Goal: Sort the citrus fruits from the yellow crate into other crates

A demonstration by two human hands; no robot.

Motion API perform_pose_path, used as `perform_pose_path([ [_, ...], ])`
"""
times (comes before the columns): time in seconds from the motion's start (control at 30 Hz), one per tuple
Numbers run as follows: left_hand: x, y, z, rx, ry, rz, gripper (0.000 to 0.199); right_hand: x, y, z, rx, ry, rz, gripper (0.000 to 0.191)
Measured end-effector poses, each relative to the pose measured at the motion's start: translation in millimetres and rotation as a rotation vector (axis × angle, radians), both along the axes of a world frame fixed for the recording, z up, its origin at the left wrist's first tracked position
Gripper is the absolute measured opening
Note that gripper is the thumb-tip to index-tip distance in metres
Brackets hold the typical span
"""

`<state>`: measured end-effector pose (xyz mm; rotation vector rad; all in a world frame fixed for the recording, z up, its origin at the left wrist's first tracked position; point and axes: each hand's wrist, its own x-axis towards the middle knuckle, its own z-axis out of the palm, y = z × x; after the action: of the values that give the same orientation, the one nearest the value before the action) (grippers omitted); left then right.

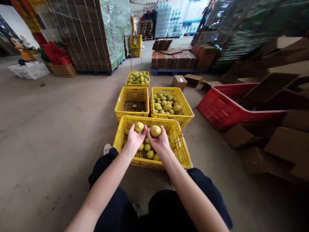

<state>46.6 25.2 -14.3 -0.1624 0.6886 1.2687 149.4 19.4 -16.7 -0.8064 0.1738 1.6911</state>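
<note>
My left hand (136, 138) is closed around a yellow lemon (139, 127), its thumb along the fruit's side. Beside it, my right hand (158, 140) cups a second, slightly larger-looking lemon (155, 130). The fingertips of both hands nearly meet, and the hands hang over the near yellow crate (183, 151). Several yellow-green lemons (149, 154) lie in the bottom of that crate, partly hidden by my hands and forearms.
Behind the near crate stand a yellow crate (118, 104) with few lemons, a fuller crate (185, 111) to its right, and another filled crate (126, 84) farther back. A red crate (214, 111) and cardboard boxes (287, 141) crowd the right. Wrapped pallets (84, 35) stand behind.
</note>
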Motion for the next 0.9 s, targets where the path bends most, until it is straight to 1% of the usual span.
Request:
perform_pose_path([
  [0.03, 0.5, -0.3, 0.0, 0.020, 0.035, -0.008, 0.025, 0.9, 0.4, 2.4, -0.023, -0.031, 0.021, 0.022],
  [0.1, 2.0, -2.0, 1.4, 0.117, 0.164, 0.014, 0.015, 3.2, 1.4, 5.8, -0.050, -0.105, 0.034, 0.018],
  [0.13, 2.9, -3.5, 2.9, 0.189, 0.257, 0.048, 0.018, 4.6, 1.6, 6.6, -0.037, -0.159, 0.030, 0.014],
  [0.17, 3.7, -5.3, 5.0, 0.270, 0.362, 0.099, 0.029, 6.2, 1.6, 6.9, -0.003, -0.228, 0.011, 0.010],
  [0.2, 4.2, -7.4, 7.4, 0.354, 0.465, 0.157, 0.042, 7.8, 1.0, 7.0, 0.058, -0.312, -0.027, 0.009],
  [0.23, 4.4, -9.7, 10.0, 0.432, 0.557, 0.213, 0.053, 9.5, 0.0, 7.2, 0.147, -0.412, -0.080, 0.015],
  [0.3, 3.6, -14.4, 14.8, 0.558, 0.700, 0.298, 0.065, 12.7, -3.4, 8.8, 0.379, -0.645, -0.186, 0.035],
  [0.33, 2.7, -16.6, 16.5, 0.610, 0.757, 0.326, 0.066, 13.9, -5.7, 10.5, 0.496, -0.766, -0.230, 0.042],
  [0.4, 0.4, -19.9, 17.8, 0.687, 0.856, 0.339, 0.061, 15.4, -10.7, 15.0, 0.670, -0.987, -0.270, 0.048],
  [0.47, -2.0, -22.0, 16.7, 0.726, 0.910, 0.305, 0.053, 15.0, -15.6, 19.6, 0.743, -1.109, -0.271, 0.048],
  [0.53, -4.6, -23.3, 14.2, 0.723, 0.894, 0.257, 0.046, 13.2, -19.9, 22.3, 0.772, -1.091, -0.266, 0.052],
  [0.63, -9.9, -24.1, 10.5, 0.705, 0.855, 0.215, 0.044, 11.2, -24.3, 22.1, 0.781, -0.977, -0.268, 0.064],
  [0.7, -14.8, -23.8, 9.3, 0.722, 0.881, 0.195, 0.045, 12.5, -25.4, 20.4, 0.778, -0.991, -0.254, 0.062],
  [0.8, -22.9, -21.9, 10.6, 0.746, 0.904, 0.130, 0.049, 18.8, -24.8, 19.3, 0.778, -1.105, -0.210, 0.055],
  [0.83, -25.3, -21.2, 11.8, 0.742, 0.874, 0.095, 0.052, 21.5, -24.3, 19.8, 0.780, -1.112, -0.178, 0.054],
  [0.9, -29.4, -19.9, 14.4, 0.708, 0.741, 0.020, 0.057, 26.5, -23.6, 21.9, 0.788, -1.032, -0.082, 0.055],
])
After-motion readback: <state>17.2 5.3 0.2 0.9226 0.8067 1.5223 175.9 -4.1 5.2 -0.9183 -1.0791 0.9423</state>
